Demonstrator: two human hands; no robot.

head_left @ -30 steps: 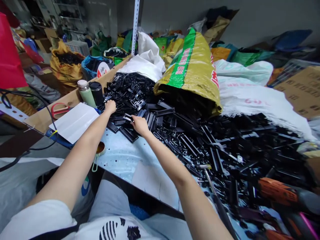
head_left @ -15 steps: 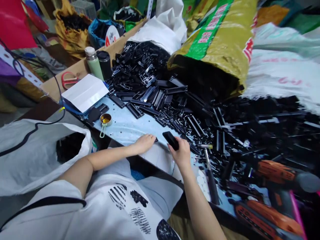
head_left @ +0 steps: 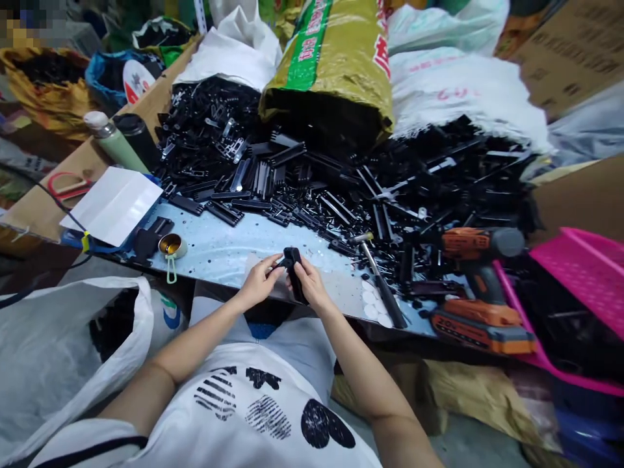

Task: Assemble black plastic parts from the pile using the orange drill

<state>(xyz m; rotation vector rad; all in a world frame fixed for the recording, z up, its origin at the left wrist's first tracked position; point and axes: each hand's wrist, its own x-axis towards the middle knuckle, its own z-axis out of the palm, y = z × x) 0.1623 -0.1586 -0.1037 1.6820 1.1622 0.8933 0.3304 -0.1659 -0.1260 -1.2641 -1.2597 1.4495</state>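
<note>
At the table's front edge my right hand (head_left: 312, 284) is closed around a black oblong part (head_left: 295, 276), which stands tilted with its narrow end up. My left hand (head_left: 262, 281) is beside it, thumb and fingers pinched on a small dark piece that meets the oblong part's upper side. The exact shape of that small piece is hidden by the fingers. Just right of my right hand lie white round discs (head_left: 373, 302) and a hammer (head_left: 383, 279) with a black handle.
Black metal parts (head_left: 263, 175) are heaped behind my hands, below an open yellow sack (head_left: 331, 97). An orange cordless drill (head_left: 480, 286) stands right, by a pink basket (head_left: 580, 279). Left are a small metal cup (head_left: 173, 247), white paper (head_left: 112, 205), a green bottle (head_left: 117, 143) and red scissors (head_left: 68, 188).
My hands have come together: the left with its small piece now meets the black oblong part in my right hand. The camera view has swung to the right.
</note>
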